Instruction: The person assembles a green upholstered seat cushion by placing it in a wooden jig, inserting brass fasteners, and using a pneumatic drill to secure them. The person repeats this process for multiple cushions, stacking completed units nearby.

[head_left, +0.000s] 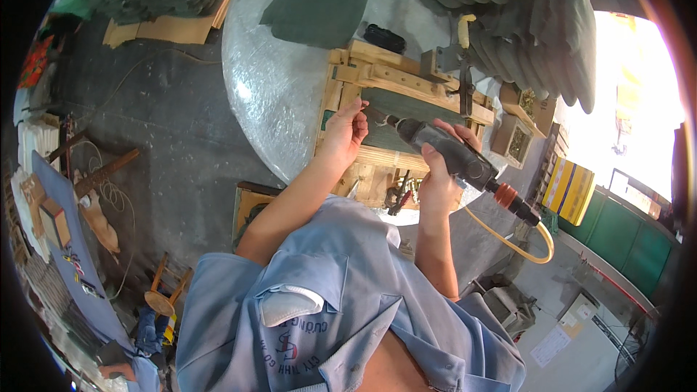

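Right hand (435, 167) wrapped round pneumatic screwdriver (451, 151); left hand (346, 131) pinched just left of bit (377, 115), contents unclear; slipping could nick fingertips (356, 106)

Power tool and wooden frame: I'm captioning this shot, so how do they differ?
The power tool is mostly dark; the wooden frame is light tan. The power tool is gripped in the right hand; the wooden frame rests on the round table. The power tool has a yellow hose; the wooden frame shows none. Both are in front of the person.
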`<state>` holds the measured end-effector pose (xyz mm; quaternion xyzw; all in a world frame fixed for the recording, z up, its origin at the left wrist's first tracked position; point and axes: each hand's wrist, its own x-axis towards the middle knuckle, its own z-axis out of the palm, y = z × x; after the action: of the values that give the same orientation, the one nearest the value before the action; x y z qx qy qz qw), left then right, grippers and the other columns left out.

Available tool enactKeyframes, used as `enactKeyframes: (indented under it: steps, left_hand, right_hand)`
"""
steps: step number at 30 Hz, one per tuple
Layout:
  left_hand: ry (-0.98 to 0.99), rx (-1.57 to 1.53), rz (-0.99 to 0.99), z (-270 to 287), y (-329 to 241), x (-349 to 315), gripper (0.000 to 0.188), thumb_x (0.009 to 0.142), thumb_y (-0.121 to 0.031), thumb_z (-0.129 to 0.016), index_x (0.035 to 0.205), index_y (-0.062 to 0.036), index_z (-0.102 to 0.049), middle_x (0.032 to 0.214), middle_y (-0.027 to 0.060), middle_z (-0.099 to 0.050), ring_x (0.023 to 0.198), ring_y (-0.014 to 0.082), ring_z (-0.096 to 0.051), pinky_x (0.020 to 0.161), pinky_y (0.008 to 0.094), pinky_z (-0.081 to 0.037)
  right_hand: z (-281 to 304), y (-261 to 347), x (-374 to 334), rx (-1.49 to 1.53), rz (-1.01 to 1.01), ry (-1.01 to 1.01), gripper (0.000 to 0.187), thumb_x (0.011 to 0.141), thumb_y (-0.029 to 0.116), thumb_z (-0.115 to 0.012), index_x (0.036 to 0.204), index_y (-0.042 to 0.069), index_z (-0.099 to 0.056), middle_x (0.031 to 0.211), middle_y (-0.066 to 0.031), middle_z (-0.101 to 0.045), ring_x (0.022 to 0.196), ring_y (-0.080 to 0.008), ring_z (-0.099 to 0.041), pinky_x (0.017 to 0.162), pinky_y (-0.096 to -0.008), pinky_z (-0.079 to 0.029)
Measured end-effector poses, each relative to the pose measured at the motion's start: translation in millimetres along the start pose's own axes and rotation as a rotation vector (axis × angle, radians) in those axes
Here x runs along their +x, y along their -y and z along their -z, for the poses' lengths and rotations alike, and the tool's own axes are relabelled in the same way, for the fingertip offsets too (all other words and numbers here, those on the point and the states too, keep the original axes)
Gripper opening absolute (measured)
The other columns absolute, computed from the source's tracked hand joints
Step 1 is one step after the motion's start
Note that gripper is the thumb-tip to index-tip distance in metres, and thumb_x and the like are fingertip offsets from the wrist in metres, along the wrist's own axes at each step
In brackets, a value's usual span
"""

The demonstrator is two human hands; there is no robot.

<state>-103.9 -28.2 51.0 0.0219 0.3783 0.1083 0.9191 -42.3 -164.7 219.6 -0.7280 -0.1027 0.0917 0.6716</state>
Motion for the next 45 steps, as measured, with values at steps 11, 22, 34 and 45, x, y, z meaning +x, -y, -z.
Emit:
enactKeyframes:
  steps: [11, 22, 34, 45]
  left_hand:
    - [-0.138, -0.126, 0.088, 3.9, 7.1, 19.9, 0.021, 0.108, -0.027, -0.073, 0.097, -0.0086, -0.071, 0.071, -0.0023, -0.065, 0.059, 0.0104, -0.062, 0.053, 0.0249, -0.053]
    - [-0.114, 0.155, 0.091, 1.7, 14.2, 10.0, 0.021, 0.107, -0.026, -0.074, 0.111, -0.0057, -0.072, 0.075, 0.0006, -0.066, 0.063, 0.0124, -0.062, 0.058, 0.0275, -0.052]
    - [-0.094, 0.187, 0.094, 1.2, 12.3, 10.4, 0.02, 0.105, -0.022, -0.075, 0.116, -0.0054, -0.072, 0.077, -0.0003, -0.066, 0.064, 0.0117, -0.063, 0.057, 0.0273, -0.051]
    - [-0.08, 0.209, 0.108, 1.8, 12.4, 10.2, 0.022, 0.103, -0.024, -0.078, 0.116, -0.006, -0.073, 0.077, -0.0001, -0.067, 0.062, 0.0119, -0.063, 0.057, 0.0278, -0.052]
  right_hand:
    - [8.2, -25.6, 12.9, -0.043, 0.173, 0.302, 0.062, 0.083, -0.003, -0.082, 0.135, 0.004, -0.048, 0.13, -0.0232, -0.069, 0.123, -0.0326, -0.07, 0.109, -0.0455, -0.056]
    - [-12.5, -34.4, 34.6, -0.295, 0.157, 0.223, 0.055, 0.081, -0.002, -0.082, 0.129, 0.0, -0.056, 0.127, -0.0175, -0.072, 0.112, -0.0241, -0.072, 0.102, -0.0374, -0.057]
    - [-25.3, -46.0, 42.4, -0.281, 0.148, 0.217, 0.051, 0.08, -0.003, -0.083, 0.125, 0.0, -0.061, 0.122, -0.0138, -0.073, 0.105, -0.0198, -0.072, 0.097, -0.0337, -0.057]
    - [-30.4, -41.5, 43.7, -0.32, 0.141, 0.235, 0.053, 0.081, -0.002, -0.083, 0.128, 0.001, -0.058, 0.12, -0.0131, -0.073, 0.104, -0.0189, -0.072, 0.096, -0.0333, -0.058]
